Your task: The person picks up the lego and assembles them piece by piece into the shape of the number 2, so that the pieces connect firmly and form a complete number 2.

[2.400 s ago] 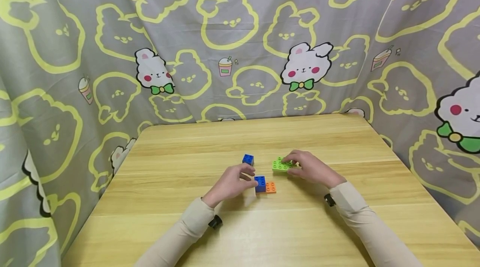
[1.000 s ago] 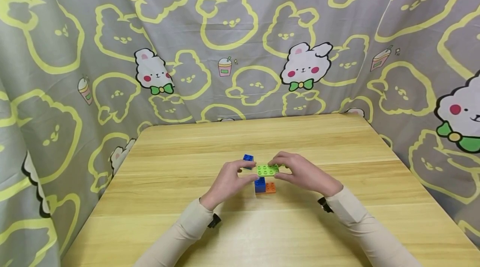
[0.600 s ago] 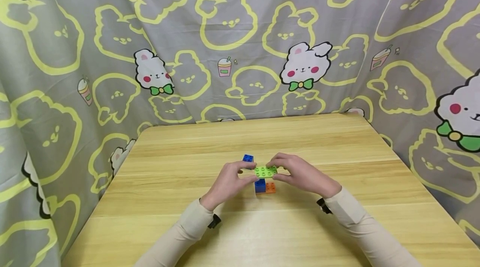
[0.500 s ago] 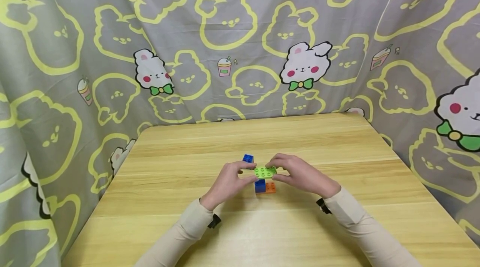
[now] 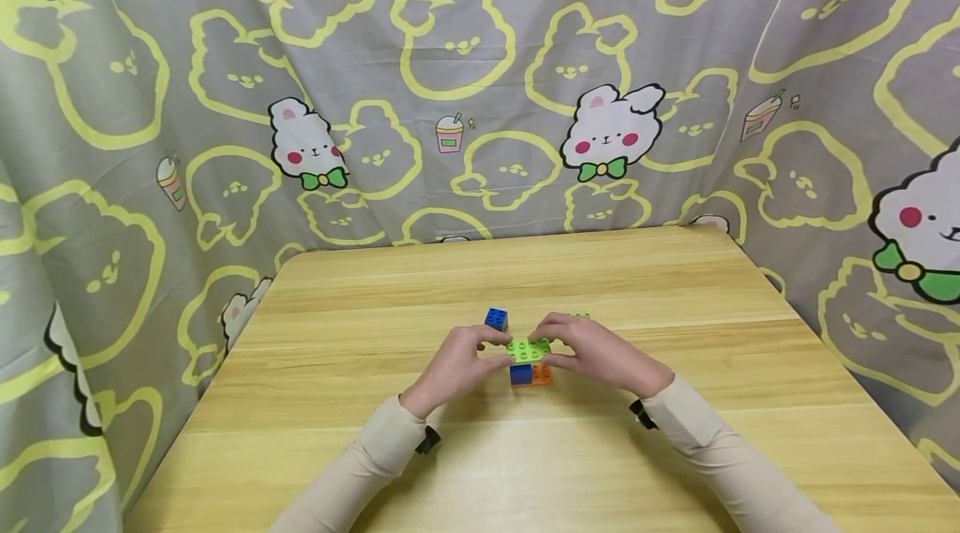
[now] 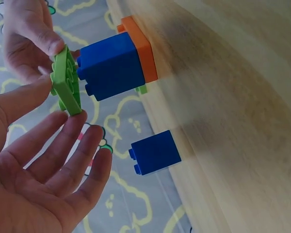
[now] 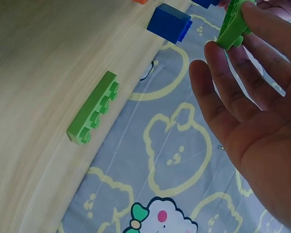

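A flat light-green toy building brick [image 5: 528,350] lies level between my two hands. My left hand [image 5: 459,362] pinches its left end between thumb and fingers. At the opposite end, my right hand [image 5: 596,350] pinches it too. Directly below is a blue brick [image 6: 111,65], set on the left half of a flat orange brick [image 5: 542,375] on the table. In the left wrist view, the green brick's hollow underside faces the blue brick's studs, with a narrow gap between them.
A second blue brick [image 5: 496,318] stands on the wooden table [image 5: 375,450], behind my left fingers. Another flat green brick [image 7: 93,109] lies beyond my right hand, mostly hidden in the head view. A patterned curtain [image 5: 480,58] hangs around the table.
The right hand has brought the green brick leftward over the blue one and lowered it. My left hand, before beside the lower blue brick, has taken hold of the green brick's left end.
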Demonstrator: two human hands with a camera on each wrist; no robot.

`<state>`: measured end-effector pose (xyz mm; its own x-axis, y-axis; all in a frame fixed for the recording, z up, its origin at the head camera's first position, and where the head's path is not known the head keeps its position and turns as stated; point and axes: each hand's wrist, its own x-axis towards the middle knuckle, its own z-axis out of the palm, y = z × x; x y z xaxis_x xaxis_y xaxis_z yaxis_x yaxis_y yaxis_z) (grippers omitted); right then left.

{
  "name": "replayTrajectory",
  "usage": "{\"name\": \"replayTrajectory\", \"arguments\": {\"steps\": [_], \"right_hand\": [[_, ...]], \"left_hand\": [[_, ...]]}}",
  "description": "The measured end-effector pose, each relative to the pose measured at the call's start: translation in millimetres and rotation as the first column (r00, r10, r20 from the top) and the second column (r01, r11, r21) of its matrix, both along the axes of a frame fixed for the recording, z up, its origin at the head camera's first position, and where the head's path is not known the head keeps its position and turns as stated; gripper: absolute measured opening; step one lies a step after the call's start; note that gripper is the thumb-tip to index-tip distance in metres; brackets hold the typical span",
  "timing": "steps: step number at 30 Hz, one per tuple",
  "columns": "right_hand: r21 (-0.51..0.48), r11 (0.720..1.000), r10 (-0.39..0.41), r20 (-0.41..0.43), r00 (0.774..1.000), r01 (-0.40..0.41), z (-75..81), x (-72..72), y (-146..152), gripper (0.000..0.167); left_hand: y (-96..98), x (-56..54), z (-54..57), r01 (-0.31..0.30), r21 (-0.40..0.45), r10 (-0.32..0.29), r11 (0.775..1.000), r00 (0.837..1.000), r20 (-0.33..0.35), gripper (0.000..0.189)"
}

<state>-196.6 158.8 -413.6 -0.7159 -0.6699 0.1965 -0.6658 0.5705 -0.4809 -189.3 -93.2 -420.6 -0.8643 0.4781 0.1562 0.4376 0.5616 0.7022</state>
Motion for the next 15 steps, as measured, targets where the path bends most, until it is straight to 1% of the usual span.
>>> {"name": "replayTrajectory", "arguments": {"steps": [5, 10, 15], "right_hand": [[0.001, 1.0, 0.008, -0.015, 1.0, -0.008, -3.0, -0.8, -0.5, 0.03], [0.017, 1.0, 0.005, -0.022, 1.0, -0.005, -3.3, -0.6, 0.2, 0.029], [0.027, 1.0, 0.01, -0.032, 0.999, -0.009, -3.6, -0.9, 0.0, 0.029]], "left_hand": [[-0.6, -0.7, -3.1, 0.007, -0.026, -0.006, 1.0, 1.0, 0.017, 0.034], [-1.0, -1.5, -5.5, 0.029, -0.054, -0.029, 0.998, 1.0, 0.007, 0.031], [-0.6, -1.0, -6.1, 0.029, -0.067, -0.028, 0.997, 1.0, 0.009, 0.03]]}}
